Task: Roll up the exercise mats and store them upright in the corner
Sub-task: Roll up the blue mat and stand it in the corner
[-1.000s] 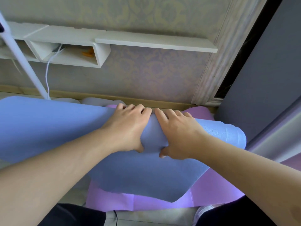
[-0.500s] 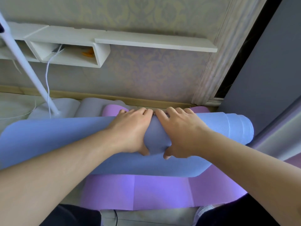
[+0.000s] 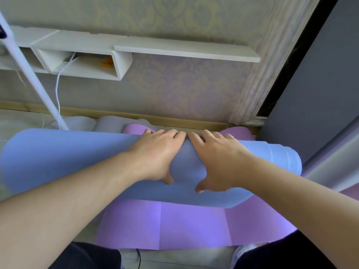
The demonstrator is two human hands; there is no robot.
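Observation:
A blue exercise mat (image 3: 64, 158) lies rolled into a long tube across the floor, its layered end at the right. My left hand (image 3: 157, 152) and my right hand (image 3: 217, 156) sit side by side on the middle of the roll, fingers curled over its far side and thumbs on the near side. Under it a purple mat (image 3: 174, 226) lies flat, its far edge showing beyond the roll. A short blue flap still lies on the purple mat below my hands.
A grey rolled mat (image 3: 114, 123) lies against the baseboard behind. A white pole (image 3: 31, 80) and a white cable (image 3: 57, 90) stand at the left under a white wall shelf (image 3: 184, 50). A grey panel (image 3: 314, 98) and door frame stand at the right.
The loose blue sheet in front of my hands has been wound onto the roll, which has grown thicker and moved away from me. More of the purple mat is uncovered.

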